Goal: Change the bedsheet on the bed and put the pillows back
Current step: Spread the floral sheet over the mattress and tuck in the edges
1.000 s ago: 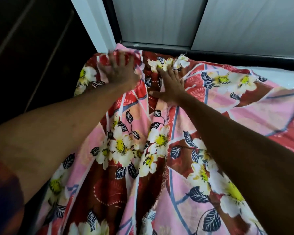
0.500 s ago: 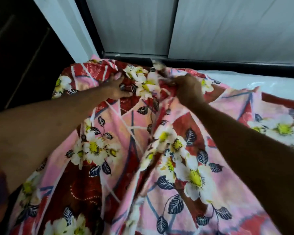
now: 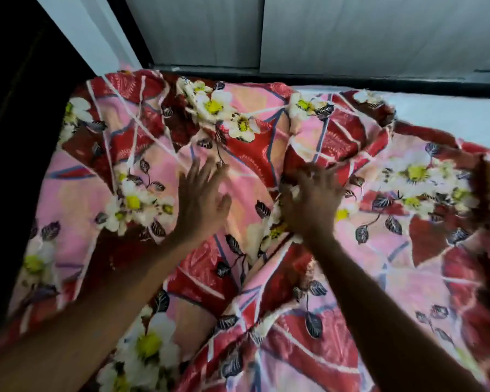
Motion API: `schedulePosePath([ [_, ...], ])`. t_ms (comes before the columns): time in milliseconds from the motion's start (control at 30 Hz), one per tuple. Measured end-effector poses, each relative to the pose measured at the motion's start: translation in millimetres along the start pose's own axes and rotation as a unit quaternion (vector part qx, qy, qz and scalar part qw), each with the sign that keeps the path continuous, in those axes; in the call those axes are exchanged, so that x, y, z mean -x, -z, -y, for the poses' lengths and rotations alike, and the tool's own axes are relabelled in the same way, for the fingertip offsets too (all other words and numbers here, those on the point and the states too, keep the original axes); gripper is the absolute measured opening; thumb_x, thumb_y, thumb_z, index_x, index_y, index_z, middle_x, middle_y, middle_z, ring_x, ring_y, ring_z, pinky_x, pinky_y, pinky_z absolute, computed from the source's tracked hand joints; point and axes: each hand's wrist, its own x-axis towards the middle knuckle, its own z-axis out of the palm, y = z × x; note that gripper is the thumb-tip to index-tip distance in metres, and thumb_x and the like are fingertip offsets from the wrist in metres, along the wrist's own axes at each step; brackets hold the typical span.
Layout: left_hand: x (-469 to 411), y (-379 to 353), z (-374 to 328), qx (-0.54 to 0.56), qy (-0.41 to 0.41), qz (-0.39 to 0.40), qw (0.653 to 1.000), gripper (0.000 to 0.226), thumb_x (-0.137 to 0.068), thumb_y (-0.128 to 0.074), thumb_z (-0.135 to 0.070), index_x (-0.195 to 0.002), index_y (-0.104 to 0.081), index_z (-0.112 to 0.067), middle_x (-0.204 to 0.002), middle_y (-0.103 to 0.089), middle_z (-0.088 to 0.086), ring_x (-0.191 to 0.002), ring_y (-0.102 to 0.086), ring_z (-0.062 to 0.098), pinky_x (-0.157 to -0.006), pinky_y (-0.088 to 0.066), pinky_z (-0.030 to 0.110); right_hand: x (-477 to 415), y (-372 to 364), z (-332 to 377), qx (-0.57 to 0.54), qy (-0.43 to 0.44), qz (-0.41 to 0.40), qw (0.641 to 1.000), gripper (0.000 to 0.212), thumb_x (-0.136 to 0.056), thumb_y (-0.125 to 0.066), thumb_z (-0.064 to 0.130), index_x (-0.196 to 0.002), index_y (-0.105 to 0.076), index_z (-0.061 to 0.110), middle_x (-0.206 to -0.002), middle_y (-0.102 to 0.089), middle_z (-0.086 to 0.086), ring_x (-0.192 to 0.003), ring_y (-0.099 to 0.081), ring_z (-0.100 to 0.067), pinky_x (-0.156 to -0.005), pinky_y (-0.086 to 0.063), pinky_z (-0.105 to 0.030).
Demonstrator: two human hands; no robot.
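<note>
The bed's white mattress shows bare. Left of it lies the bunched floral bedsheet; your left hand and right hand press it, fingers apart. Push the folds toward that bare mattress, slowly.

Grey panels at back w/ vertical seam, black rail below; white post top-left; dark furniture left.

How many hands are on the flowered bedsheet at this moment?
2. The left hand lies flat, fingers spread, on the bedsheet near the middle; the right hand is just right of it, at a raised fold, too blurred to tell its grip.
</note>
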Motion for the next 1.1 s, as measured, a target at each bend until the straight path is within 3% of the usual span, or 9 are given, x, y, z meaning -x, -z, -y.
schedulePosePath([
  [200,233.6,34.6,13.1,0.029,0.105,0.012,0.994,0.052,-0.088,-0.052,-0.017,-0.138,-0.057,-0.007,-0.154,-0.040,0.018,-0.146,-0.030,0.037,-0.116,-0.028,0.056,170.8,-5.7,100.4,-0.075,0.273,0.234,0.930,0.025,-0.083,-0.060,0.046,-0.095,-0.070,0.026,-0.085,-0.066,0.002,-0.086,-0.060,-0.027,-0.100,-0.037,-0.053],
  [367,377.5,78.7,35.6,-0.049,0.227,0.062,0.971,0.050,-0.094,-0.043,-0.030,-0.131,-0.062,-0.002,-0.144,-0.049,0.022,-0.132,-0.046,0.043,-0.109,-0.037,0.052,247.3,1.0,132.7,-0.076,0.341,0.371,0.861,0.037,-0.080,-0.041,0.048,-0.080,-0.067,0.022,-0.078,-0.068,-0.001,-0.072,-0.065,-0.029,-0.078,-0.044,-0.041],
  [467,418.1,97.4,29.2,-0.079,0.302,0.056,0.948,0.050,-0.089,-0.046,-0.034,-0.128,-0.063,-0.007,-0.134,-0.057,0.019,-0.121,-0.054,0.040,-0.101,-0.041,0.047,275.6,5.0,161.3,-0.064,0.394,0.449,0.799,0.054,-0.081,-0.031,0.058,-0.096,-0.070,0.024,-0.095,-0.072,-0.004,-0.088,-0.069,-0.031,-0.087,-0.044,-0.044],
  [567,458.1,97.7,25.3,-0.080,0.405,0.044,0.910,0.061,-0.087,-0.045,-0.042,-0.129,-0.060,0.000,-0.129,-0.059,0.024,-0.119,-0.056,0.042,-0.101,-0.040,0.046,309.1,11.6,182.1,-0.033,0.459,0.497,0.735,0.052,-0.081,-0.061,0.054,-0.125,-0.063,0.025,-0.118,-0.068,-0.010,-0.111,-0.063,-0.035,-0.100,-0.042,-0.050],
  [667,477.3,90.6,35.5,-0.035,0.453,0.047,0.889,0.075,-0.085,-0.043,-0.049,-0.143,-0.049,-0.002,-0.146,-0.045,0.030,-0.134,-0.043,0.047,-0.110,-0.036,0.053,345.8,13.2,199.7,-0.038,0.475,0.501,0.722,0.049,-0.080,-0.065,0.047,-0.122,-0.060,0.022,-0.117,-0.067,-0.008,-0.113,-0.062,-0.032,-0.097,-0.043,-0.048],
  [833,480.9,94.4,61.9,-0.036,0.396,0.086,0.913,0.068,-0.094,-0.035,-0.038,-0.145,-0.043,0.006,-0.150,-0.034,0.037,-0.136,-0.033,0.058,-0.103,-0.036,0.070,383.8,19.4,225.2,0.021,0.463,0.534,0.707,0.032,-0.088,-0.060,0.023,-0.120,-0.058,0.019,-0.114,-0.068,-0.005,-0.108,-0.066,-0.030,-0.086,-0.050,-0.037],
  [933,494.0,96.3,81.4,-0.027,0.392,0.098,0.914,0.072,-0.098,-0.019,-0.043,-0.155,-0.023,0.000,-0.161,-0.014,0.028,-0.149,-0.010,0.048,-0.120,-0.015,0.061,391.7,23.4,224.5,0.034,0.506,0.626,0.592,0.036,-0.084,-0.064,0.027,-0.117,-0.070,0.015,-0.118,-0.070,-0.009,-0.110,-0.066,-0.031,-0.091,-0.052,-0.036],
  [1033,501.1,100.8,100.3,-0.037,0.357,0.122,0.925,0.073,-0.100,-0.017,-0.047,-0.155,-0.022,-0.001,-0.161,-0.018,0.028,-0.150,-0.012,0.046,-0.121,-0.013,0.059,390.0,34.4,201.2,0.145,0.477,0.760,0.418,0.034,-0.075,-0.069,0.033,-0.091,-0.075,0.003,-0.086,-0.071,-0.013,-0.075,-0.062,-0.026,-0.064,-0.049,-0.023],
  [1100,504.1,108.7,102.2,-0.022,0.344,0.128,0.930,0.072,-0.098,-0.023,-0.046,-0.153,-0.027,0.001,-0.158,-0.025,0.029,-0.148,-0.018,0.047,-0.121,-0.014,0.058,385.2,40.6,167.0,0.253,0.421,0.787,0.372,0.021,-0.082,-0.072,0.028,-0.079,-0.068,0.008,-0.075,-0.057,-0.001,-0.070,-0.052,-0.020,-0.057,-0.042,-0.023],
])
